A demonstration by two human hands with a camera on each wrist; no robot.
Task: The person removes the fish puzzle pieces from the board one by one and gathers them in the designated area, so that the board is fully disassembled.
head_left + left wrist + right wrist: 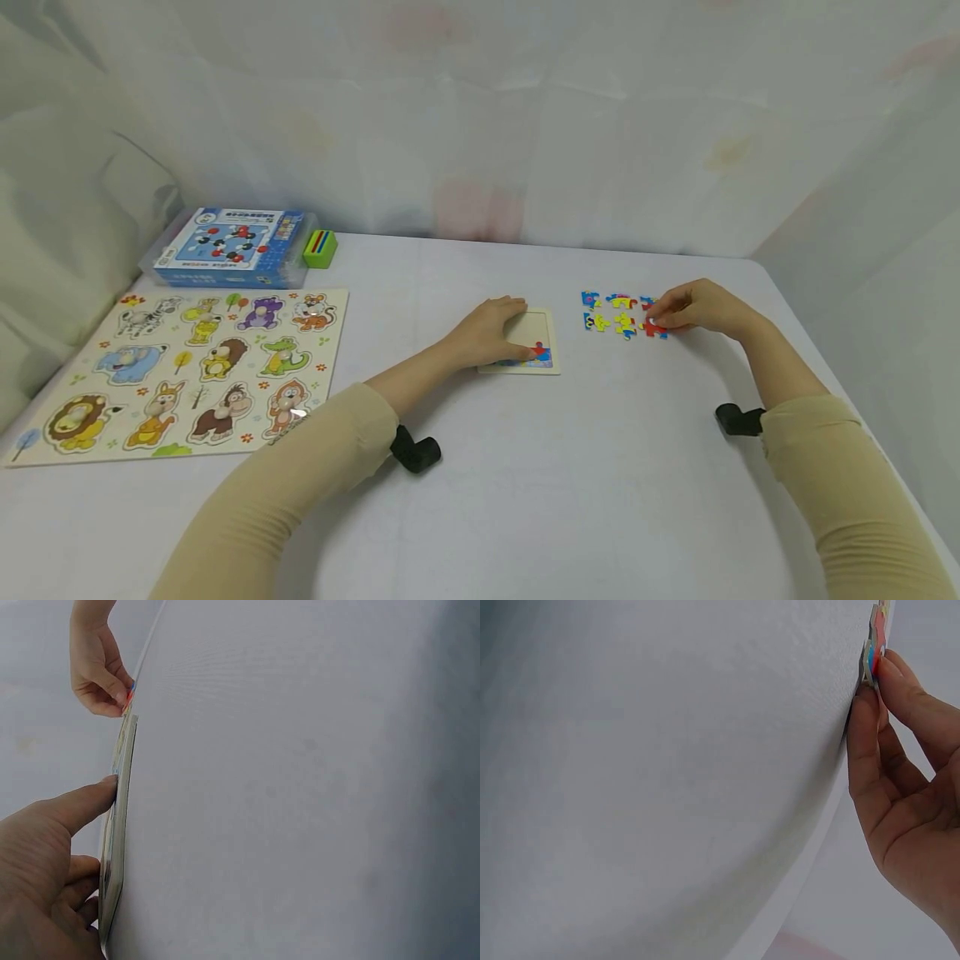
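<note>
A small square puzzle board point(556, 342) with a pale frame lies flat on the white table, a few blue and red pieces fitted along its near side. My left hand point(491, 332) rests over its left part, thumb on the fitted pieces and fingers extended toward the far edge; palm and fingers hide much of it. Right of the board, several loose jigsaw pieces point(624, 323) in yellow, blue and red lie in two rows. At their right end my right hand point(697, 307) pinches a puzzle piece point(873, 661) between thumb and fingertips, low by the table.
A large animal puzzle board point(180, 367) covers the table's left side. Behind it are a blue box point(225, 246) with a molecule picture and a small green block point(320, 249) with coloured stripes. White cloth hangs along the back and sides.
</note>
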